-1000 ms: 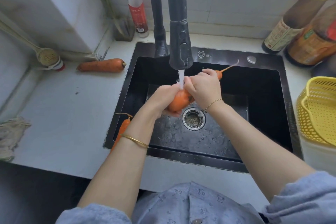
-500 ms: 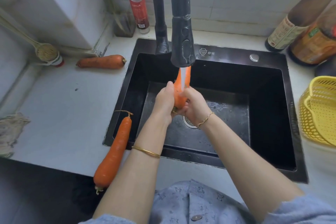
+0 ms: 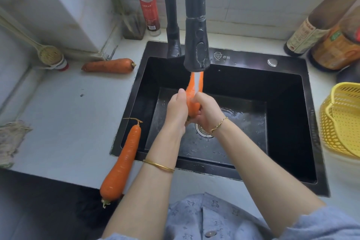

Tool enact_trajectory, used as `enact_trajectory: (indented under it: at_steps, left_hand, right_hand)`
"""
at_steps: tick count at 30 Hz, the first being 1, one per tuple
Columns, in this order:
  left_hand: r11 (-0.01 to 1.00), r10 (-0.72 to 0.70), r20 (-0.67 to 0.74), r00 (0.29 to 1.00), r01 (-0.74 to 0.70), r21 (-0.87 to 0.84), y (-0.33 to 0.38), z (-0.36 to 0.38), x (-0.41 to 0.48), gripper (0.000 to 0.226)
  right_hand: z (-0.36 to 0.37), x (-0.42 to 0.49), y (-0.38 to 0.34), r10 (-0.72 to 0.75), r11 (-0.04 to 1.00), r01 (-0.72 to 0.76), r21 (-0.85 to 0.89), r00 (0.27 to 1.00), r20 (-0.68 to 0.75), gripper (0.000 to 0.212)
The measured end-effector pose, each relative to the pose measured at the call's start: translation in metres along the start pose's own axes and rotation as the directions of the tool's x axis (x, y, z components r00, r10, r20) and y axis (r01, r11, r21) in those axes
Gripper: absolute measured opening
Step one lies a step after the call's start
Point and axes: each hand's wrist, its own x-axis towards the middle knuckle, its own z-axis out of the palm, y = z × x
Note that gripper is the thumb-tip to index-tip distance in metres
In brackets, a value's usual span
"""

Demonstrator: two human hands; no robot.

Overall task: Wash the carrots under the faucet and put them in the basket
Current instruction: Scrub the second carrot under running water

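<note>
Carrot under faucet: 1 carrot (image 3: 193, 101) is standing nearly upright over the sink (image 3: 253, 58), its thin end pointing up into the water (image 3: 198, 82) running from the faucet (image 3: 196, 48).
Left hand: the left hand (image 3: 176, 111) is gripping the thick lower part from the left, fingers curling round it.
Right hand: the right hand (image 3: 207, 112) is wrapping the same part from the right, fingers curled on it.
Open room: the basin is lying open right of the hands, water pooling by the drain (image 3: 202, 130).
Sink's left edge: a 2nd carrot (image 3: 122, 161) is lying across the front left corner, its thick end hanging past the counter (image 3: 68, 122) front.
Back of counter: a 3rd carrot (image 3: 109, 65) is lying near the sink's back left corner.
Basket: the yellow basket (image 3: 342, 122) is sitting just beside the sink's right rim.
</note>
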Motion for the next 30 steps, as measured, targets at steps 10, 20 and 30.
enact_trajectory:
  at_steps: [10,20,30]
  left_hand:
    - [0.999,0.038,0.014,0.999,-0.039,0.016,0.0,0.001,-0.003,0.042]
    - [0.998,0.04,0.065,0.997,-0.043,0.049,-0.005,0.001,-0.006,0.034]
    - [1.0,0.013,0.049,0.999,-0.013,-0.01,-0.007,-0.008,-0.001,0.026]
  right_hand:
    - [-0.003,0.003,0.001,0.01,0.999,-0.011,0.046,1.0,0.008,0.034]
    - [-0.007,0.01,0.002,0.059,0.996,-0.067,-0.055,0.99,-0.126,0.041]
    - [-0.02,0.005,0.006,0.099,0.995,-0.098,0.014,0.995,-0.034,0.029]
